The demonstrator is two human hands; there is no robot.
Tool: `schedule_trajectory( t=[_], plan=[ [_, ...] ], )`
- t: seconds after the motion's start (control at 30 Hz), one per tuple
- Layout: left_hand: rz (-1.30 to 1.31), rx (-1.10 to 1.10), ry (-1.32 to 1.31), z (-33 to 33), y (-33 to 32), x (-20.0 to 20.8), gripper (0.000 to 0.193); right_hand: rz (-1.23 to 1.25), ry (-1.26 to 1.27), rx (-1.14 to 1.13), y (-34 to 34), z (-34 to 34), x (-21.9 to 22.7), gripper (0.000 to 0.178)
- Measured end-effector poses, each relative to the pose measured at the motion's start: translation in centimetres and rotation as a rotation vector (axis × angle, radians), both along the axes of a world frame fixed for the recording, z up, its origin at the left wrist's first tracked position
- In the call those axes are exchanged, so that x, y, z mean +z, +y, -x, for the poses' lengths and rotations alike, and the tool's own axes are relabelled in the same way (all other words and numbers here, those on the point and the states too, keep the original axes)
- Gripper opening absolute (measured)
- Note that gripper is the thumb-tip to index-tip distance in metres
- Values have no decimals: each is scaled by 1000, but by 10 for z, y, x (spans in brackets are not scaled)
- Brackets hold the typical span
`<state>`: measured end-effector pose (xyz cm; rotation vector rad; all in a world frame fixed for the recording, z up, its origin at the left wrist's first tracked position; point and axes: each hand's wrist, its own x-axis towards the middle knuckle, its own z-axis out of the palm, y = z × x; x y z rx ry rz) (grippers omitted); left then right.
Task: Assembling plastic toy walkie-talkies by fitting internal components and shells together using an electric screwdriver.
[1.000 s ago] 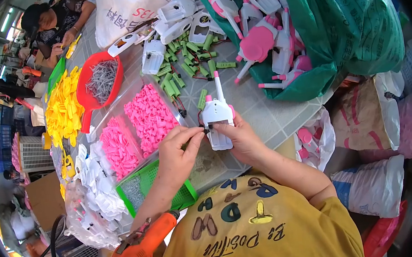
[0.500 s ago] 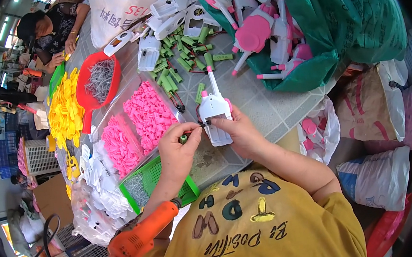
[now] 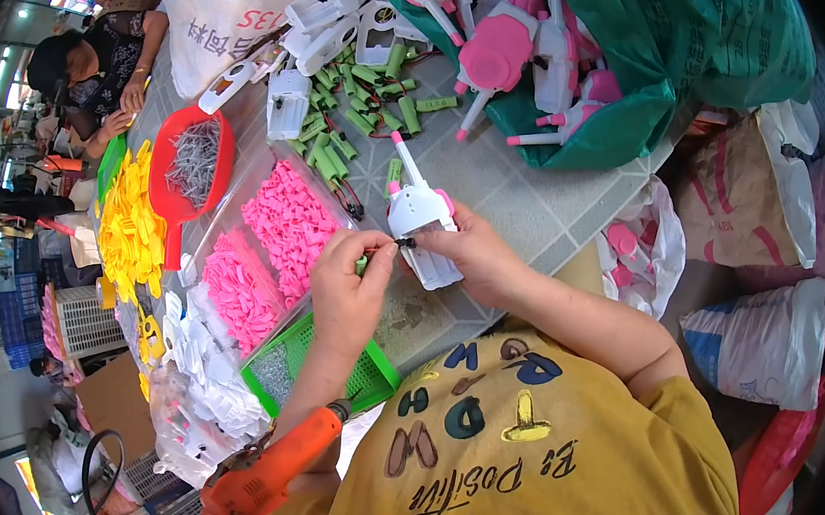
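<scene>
My right hand (image 3: 485, 262) grips a white plastic housing (image 3: 419, 208) by its right side. A thin spout with a pink tip points away from me, and the thumb presses by an opening in the housing. Close on the left, my left hand (image 3: 343, 283) is closed around a small green battery pack (image 3: 362, 264), mostly hidden in the palm. Its fingertips pinch a small black connector (image 3: 405, 243) at the housing's left edge. Whether the connector is inside the opening, I cannot tell. Beyond my hands, several loose green battery packs (image 3: 358, 117) lie in a heap.
A divided clear tray of pink parts (image 3: 290, 222) and a green basket (image 3: 377, 375) stand left. Farther left are a red scoop of screws (image 3: 228, 166) and yellow parts (image 3: 130, 222). An orange power tool (image 3: 275, 475) hangs near my left arm. A green sack (image 3: 633, 63) holds pink-white housings.
The view has shifted slightly. My hands remain at the housing, which is tilted a little more, and the left fingertips keep the connector against its edge.
</scene>
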<state>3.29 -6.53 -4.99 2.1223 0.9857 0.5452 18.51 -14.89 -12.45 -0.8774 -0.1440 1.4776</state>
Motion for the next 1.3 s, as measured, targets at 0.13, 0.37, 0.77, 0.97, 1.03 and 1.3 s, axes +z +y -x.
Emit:
schedule_trajectory(
  t=[0.13, 0.37, 0.77, 0.97, 1.03, 1.3],
  plan=[
    [-17, -57, 31, -1, 9, 6, 12, 7, 4, 25, 0, -2, -1, 55],
    [119, -35, -2, 0, 5, 6, 14, 22, 37, 9, 0, -2, 3, 52],
    [-390, -316, -7, 14, 0, 2, 26, -120, 195, -5, -5, -11, 10, 60],
    [-491, -337, -60, 12, -6, 1, 28, -108, 123, -22, -9, -10, 10, 67],
    [-461, -290, -77, 6, -12, 3, 26, -105, 91, -26, -9, -9, 10, 68],
    [-403, -197, -150, 3, -15, -2, 21, -116, 45, -49, -13, -10, 15, 73]
  ],
)
